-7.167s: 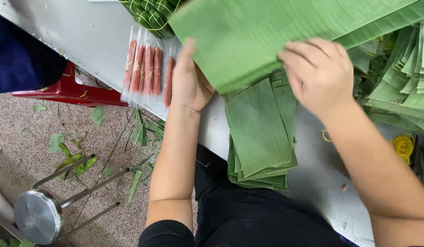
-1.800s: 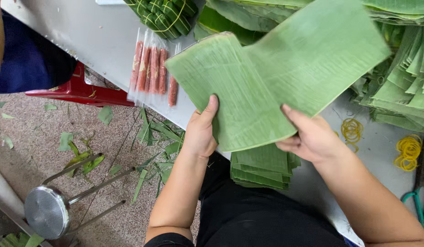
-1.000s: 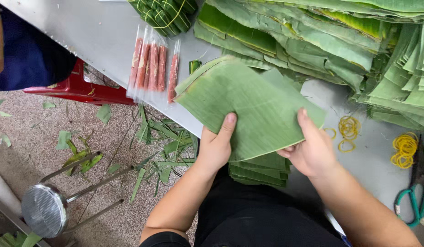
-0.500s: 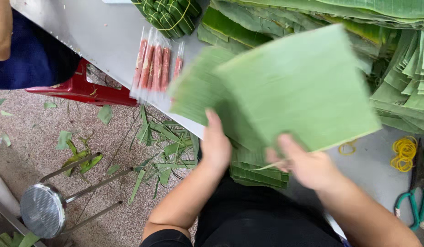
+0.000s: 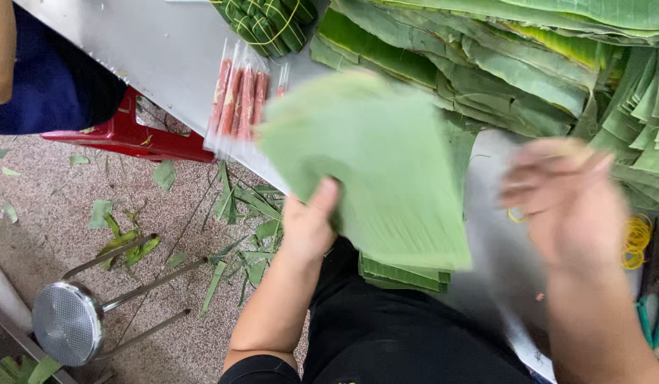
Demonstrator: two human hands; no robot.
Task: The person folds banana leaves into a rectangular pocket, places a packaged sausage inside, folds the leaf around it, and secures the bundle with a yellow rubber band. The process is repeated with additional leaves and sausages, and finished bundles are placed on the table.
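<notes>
leaf is the thing in hand here: a broad, pale green cut banana leaf sheet [image 5: 372, 163], blurred in the head view, held above the grey metal table [image 5: 152, 50] and over a low stack of darker green cut leaf squares [image 5: 404, 274] at the table's near edge. the left hand [image 5: 308, 224] pinches the sheet at its lower left edge, thumb on top and the other fingers hidden beneath. the right hand [image 5: 564, 195] is well apart from the sheet, to its right, blurred, fingers spread loosely and holding nothing that shows. the sheet looks light and thin, flexible rather than stiff, and ribbed along its length, so it would likely tear along those ribs if pulled sideways; a flat pinch at an edge or corner, with a second hand supporting the far side, seems the safer hold. its surface probably has a waxy slip, so a firm pad grip suits it. near the sheet's upper left lie clear packets of red sausages [image 5: 240, 103], beyond them a green leaf-wrapped bundle tied with yellow bands [image 5: 265, 21], and a large heap of long banana leaves [image 5: 500, 64]. yellow rubber bands [image 5: 635, 242] rest at right.
</notes>
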